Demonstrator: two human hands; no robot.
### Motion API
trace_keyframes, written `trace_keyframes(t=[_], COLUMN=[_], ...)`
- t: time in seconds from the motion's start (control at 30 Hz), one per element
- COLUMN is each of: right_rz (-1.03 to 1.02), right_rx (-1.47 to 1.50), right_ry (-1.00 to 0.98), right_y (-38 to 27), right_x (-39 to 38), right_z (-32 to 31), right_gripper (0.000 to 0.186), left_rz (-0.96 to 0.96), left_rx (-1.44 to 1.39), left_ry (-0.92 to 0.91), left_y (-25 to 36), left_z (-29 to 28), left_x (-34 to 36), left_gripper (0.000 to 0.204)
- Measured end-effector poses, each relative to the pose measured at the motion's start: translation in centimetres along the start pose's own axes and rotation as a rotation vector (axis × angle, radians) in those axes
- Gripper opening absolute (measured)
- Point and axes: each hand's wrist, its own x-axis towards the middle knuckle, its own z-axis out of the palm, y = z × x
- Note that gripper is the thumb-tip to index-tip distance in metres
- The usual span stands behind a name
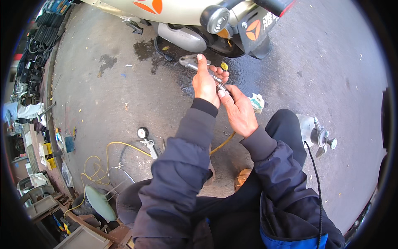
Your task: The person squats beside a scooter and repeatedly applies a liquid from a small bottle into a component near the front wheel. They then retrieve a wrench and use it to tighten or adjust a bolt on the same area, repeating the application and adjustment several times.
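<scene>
— Dark navy fabric jacket sleeves (176,174), nearest: one left, one right, rising from the lower edge. Pose of hands?

— Left hand (206,85): turned inward, thumb straight and pointing away, fingers curled on the far side. Right hand (240,110): lower, to the right, angled toward the left, thumb and forefinger brought together.

— Surroundings and obstructions?

— Ahead: pale champagne scooter body with orange emblem (182,8); rounded grey housing (180,38) underneath; dark wet patch on pavement. Just beside right hand: crumpled white-and-green wrapper (257,103). Left: round black-rimmed dial gauge (142,133); thin yellow hose (118,143), partly hidden behind left sleeve. Right, past the knee: silver metal canister with round knob (317,135), and hanging black cord (316,178).

— Grip, and article held?

— Both hands closed around one slim silver-grey metal tool (191,64). Placement: aslant, head beyond left thumb, middle partly covered by left hand, near end pinched under right thumb. Hose link to tool: cannot tell, hidden at right wrist.
</scene>
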Motion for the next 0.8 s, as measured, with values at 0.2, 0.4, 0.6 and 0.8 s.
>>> trace_keyframes(t=[0.2,0.4,0.6,0.8], right_rz=[0.034,0.014,-0.004,0.198], right_rx=[-0.047,-0.063,-0.015,0.228], right_ry=[-0.051,-0.056,-0.029,-0.107], right_y=[-0.5,-0.7,0.3,1.1], right_x=[-1.0,-1.8,-1.6,-1.2], right_z=[-1.4,-1.6,-1.4,-2.3], right_gripper=[0.031,0.03,0.029,0.025], left_rz=[0.126,0.148,0.151,0.166], left_rx=[-0.046,-0.039,0.05,0.138], left_ry=[-0.006,0.001,-0.059,-0.151], left_y=[-1.9,-1.7,-2.6,-3.8], left_z=[-0.6,-1.2,-1.6,-1.5], left_x=[-0.9,-1.2,-1.7,-2.4], left_gripper=[0.054,0.057,0.057,0.055])
